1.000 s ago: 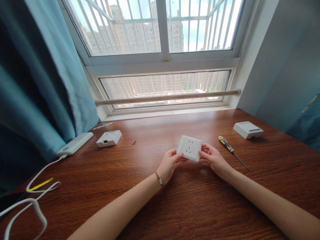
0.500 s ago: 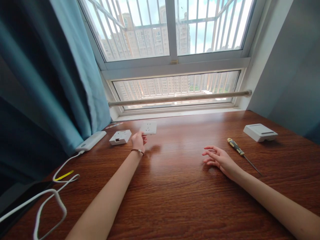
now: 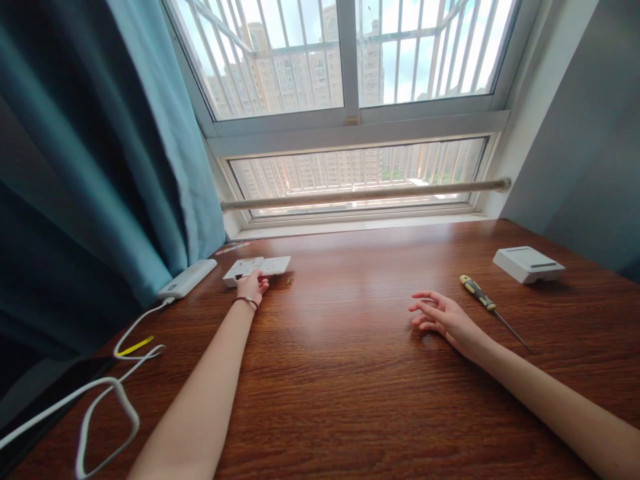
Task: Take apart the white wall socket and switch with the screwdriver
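Much tabletop (image 3: 345,360) between socket plate (image 3: 277,265) edge and right hand (image 3: 443,319)

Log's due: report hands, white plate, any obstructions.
Left hand holding white plate by white box. Right hand open, empty. Screws nearby; no obstruction evident.

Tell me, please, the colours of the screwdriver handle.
The screwdriver handle is pale yellow and dark grey; the head view shows it.

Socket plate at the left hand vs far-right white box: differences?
Depth: the socket plate is thin, while the far-right box has tall sides.
Contact: the left hand grips the socket plate; no hand touches the far-right box.
Face: the socket plate has small dark marks, the far-right box one broad panel.
Shared: both white.
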`<state>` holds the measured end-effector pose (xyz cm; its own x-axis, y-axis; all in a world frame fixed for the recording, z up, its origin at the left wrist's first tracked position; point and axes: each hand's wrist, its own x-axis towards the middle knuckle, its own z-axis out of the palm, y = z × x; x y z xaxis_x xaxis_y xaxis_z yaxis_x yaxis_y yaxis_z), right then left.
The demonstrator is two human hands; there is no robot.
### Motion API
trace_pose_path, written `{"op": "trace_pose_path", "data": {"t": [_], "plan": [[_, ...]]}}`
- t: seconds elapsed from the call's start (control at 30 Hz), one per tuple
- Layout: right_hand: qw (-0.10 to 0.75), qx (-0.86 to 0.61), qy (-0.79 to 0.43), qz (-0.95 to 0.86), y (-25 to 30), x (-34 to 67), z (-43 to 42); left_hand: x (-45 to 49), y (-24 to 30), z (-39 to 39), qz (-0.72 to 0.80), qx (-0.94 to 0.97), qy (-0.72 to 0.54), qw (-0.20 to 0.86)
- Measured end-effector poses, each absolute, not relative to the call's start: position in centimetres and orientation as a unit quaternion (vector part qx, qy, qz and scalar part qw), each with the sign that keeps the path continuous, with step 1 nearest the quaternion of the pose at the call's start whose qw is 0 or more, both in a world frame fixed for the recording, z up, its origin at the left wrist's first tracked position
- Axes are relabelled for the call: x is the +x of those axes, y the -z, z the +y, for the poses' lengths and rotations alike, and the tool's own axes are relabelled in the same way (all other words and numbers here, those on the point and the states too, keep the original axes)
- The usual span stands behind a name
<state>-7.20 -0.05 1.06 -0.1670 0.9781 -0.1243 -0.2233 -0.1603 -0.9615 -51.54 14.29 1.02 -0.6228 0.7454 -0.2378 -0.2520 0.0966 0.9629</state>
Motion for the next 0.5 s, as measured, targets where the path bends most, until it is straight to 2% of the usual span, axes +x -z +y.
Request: {"op": "trace_pose_path", "data": {"t": [0.5], "plan": [[0.479, -0.425, -0.625, -0.447, -0.71, -7.12, 0.06, -51.95, -0.79, 14.47, 0.632, 0.184, -0.628, 0.414]]}}
